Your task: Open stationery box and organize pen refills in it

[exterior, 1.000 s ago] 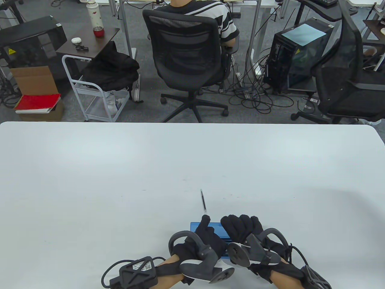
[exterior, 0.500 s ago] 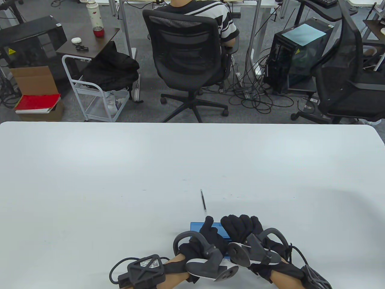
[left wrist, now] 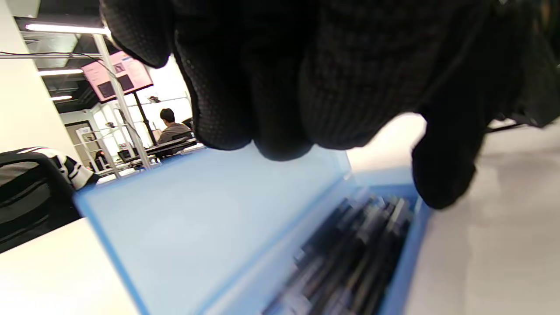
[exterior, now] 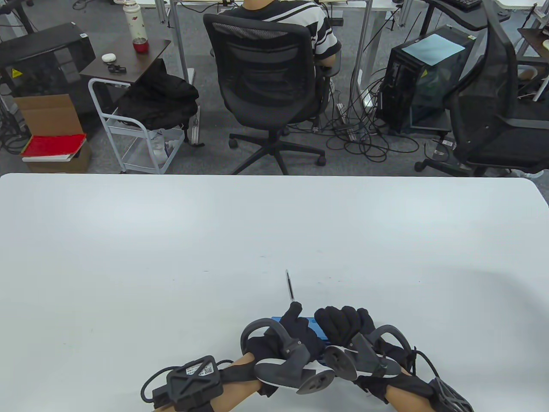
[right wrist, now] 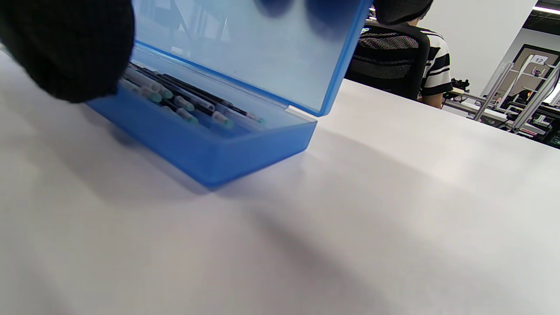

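Blue stationery box (right wrist: 210, 153) on the table (exterior: 171, 240), lid (right wrist: 262, 52) raised, pen refills (right wrist: 183, 105) inside. Both hands on the lid — left hand (exterior: 296, 332) and right hand (exterior: 343, 324) with fingers curled over its edge. One loose refill (exterior: 290, 289) lies just beyond the box.

Both hands in black knit sensor gloves: left hand (exterior: 296, 332), right hand (exterior: 345, 324). Grey-black ringed tracker (exterior: 285, 365) strapped behind each. Left wrist: black box (exterior: 188, 382) with QR label, looped black cable. Right wrist: black mesh-pattern housing (exterior: 450, 397).
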Motion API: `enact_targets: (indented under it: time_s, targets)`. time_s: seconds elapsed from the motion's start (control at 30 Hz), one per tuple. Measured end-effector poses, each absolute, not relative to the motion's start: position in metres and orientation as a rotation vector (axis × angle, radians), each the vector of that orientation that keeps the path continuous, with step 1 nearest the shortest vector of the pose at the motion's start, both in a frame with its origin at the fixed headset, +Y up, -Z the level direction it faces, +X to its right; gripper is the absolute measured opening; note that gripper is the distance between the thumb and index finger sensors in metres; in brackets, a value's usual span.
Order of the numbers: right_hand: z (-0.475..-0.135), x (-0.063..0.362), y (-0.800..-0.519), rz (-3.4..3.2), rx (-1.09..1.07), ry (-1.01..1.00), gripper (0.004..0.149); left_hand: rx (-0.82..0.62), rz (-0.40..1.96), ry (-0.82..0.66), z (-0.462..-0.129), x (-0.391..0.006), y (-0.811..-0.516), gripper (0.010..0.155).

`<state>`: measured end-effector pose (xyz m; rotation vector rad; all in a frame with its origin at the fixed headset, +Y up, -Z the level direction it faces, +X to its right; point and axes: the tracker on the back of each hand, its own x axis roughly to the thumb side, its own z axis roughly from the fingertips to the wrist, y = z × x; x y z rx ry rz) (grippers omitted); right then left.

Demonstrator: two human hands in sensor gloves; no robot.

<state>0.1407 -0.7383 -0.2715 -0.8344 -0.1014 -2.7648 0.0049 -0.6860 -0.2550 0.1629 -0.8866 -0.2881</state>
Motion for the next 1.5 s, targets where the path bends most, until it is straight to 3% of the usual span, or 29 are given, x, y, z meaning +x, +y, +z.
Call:
enact_targets:
  time_s: [0.27,0.5,1.03,1.5]
  targets:
    - [-0.271,0.140,-0.738,-2.764,-0.833,-0.101,0.120,0.192,-0.242,-0.760,-0.280,-0.012,-0.649,0.044]
    - [-0.271,0.140,-0.738,-2.764,-0.833,-0.101,0.120,0.164,-0.261,-0.690,-0.308,-0.016,-0.642,0.044]
    - [-0.271,0.141,-0.738,-2.763,-0.837,-0.101,0.120,0.027,-0.290,-0.589,-0.372,-0.026,-0.682,0.051]
    - [-0.271,0.141,-0.739,-2.767,-0.839,-0.105,0.120,-0.059,-0.269,-0.598,-0.397,-0.026,-0.713,0.057]
